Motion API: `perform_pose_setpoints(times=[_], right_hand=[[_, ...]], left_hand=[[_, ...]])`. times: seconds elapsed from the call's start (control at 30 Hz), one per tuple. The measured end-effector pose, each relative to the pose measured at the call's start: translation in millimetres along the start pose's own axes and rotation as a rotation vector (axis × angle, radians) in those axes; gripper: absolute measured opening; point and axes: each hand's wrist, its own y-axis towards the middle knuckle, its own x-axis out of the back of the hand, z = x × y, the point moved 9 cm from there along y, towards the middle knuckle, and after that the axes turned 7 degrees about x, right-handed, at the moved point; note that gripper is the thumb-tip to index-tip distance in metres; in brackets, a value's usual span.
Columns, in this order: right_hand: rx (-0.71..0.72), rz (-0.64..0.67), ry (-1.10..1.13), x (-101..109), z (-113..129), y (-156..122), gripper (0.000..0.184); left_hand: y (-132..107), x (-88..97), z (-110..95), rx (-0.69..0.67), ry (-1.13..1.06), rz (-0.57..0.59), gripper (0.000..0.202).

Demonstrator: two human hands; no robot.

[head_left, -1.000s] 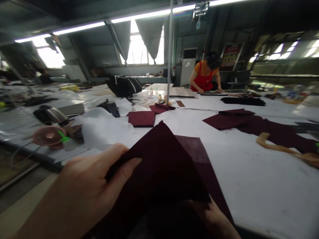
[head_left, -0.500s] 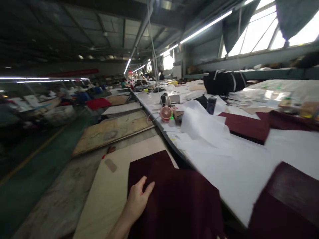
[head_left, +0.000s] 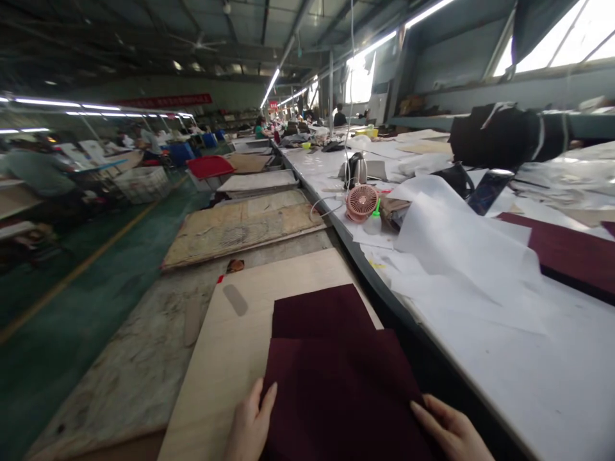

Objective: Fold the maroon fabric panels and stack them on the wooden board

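My left hand [head_left: 250, 426] and my right hand [head_left: 454, 432] grip the two near edges of a dark maroon fabric piece [head_left: 343, 390] at the bottom of the view. The piece lies over another maroon piece [head_left: 319, 310] on a pale wooden board [head_left: 225, 358] beside the long white table [head_left: 504, 358]. Thumbs rest on top of the cloth; the other fingers are hidden beneath it.
On the table lie white paper sheets [head_left: 461, 243], a pink desk fan [head_left: 361, 202], a kettle [head_left: 355, 169], a black bag [head_left: 500, 134] and more maroon fabric [head_left: 571, 253]. Wooden boards [head_left: 245, 224] line the aisle. People work at distant tables to the left.
The view swung left from the table to the board beside it. The maroon piece went from the table onto the stack on the board, and both hands now hold its near edge.
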Motion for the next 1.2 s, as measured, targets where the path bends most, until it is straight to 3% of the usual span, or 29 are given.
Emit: perform_pose_setpoints(times=[0.17, 0.3, 0.4, 0.67, 1.2], right_hand=[[0.078, 0.011, -0.157, -7.1, 12.7, 70.3, 0.034], [0.124, -0.109, -0.553, 14.0, 1.2, 133.5, 0.041], [0.120, -0.174, -0.803, 27.1, -11.2, 161.7, 0.043], [0.066, -0.168, -0.983, 37.2, -29.2, 170.5, 0.049], [0.006, -0.131, -1.088, 40.9, -40.3, 177.6, 0.053]], left_hand=[[49.2, -7.1, 15.0, 0.072, 0.025, 0.018, 0.037], [98.5, -24.5, 33.1, 0.118, 0.223, 0.017, 0.032], [122.8, -38.5, 45.5, 0.139, 0.263, 0.043, 0.029], [130.9, -47.8, 64.7, 0.203, 0.254, 0.079, 0.029], [136.3, -44.9, 67.5, 0.285, 0.255, 0.061, 0.032]])
